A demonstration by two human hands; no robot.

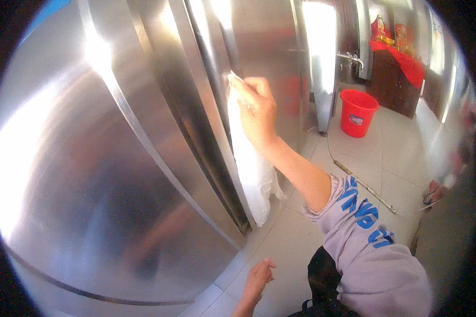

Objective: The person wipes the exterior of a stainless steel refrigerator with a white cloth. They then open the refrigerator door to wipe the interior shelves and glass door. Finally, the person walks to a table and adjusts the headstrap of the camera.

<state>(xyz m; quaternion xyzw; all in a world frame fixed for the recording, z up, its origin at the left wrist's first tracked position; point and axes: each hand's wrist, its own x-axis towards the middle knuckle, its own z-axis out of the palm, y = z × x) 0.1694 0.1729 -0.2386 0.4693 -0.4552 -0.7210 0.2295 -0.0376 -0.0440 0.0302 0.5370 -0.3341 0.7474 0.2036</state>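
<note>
My right hand [258,107] grips a white cloth [254,174] near its top, thumb and fingers pinched together. The cloth hangs down in loose folds along the vertical edge of a stainless-steel door [214,119], its lower end just above the floor. To the left of it curves a broad, shiny stainless-steel cabinet panel [123,190], with a dark gap [198,146] running between panel and door edge. Low in the view, my left hand [260,277] hangs over the floor beside the cabinet's base, fingers loosely bent and holding nothing.
On the tiled floor [297,241] stands a red plastic bucket [359,115]. A long narrow bar with a cord [365,186] lies nearby. Behind are a metal tap [353,58] and a dark cabinet [394,83] with a red cloth and figurines [380,29] on top.
</note>
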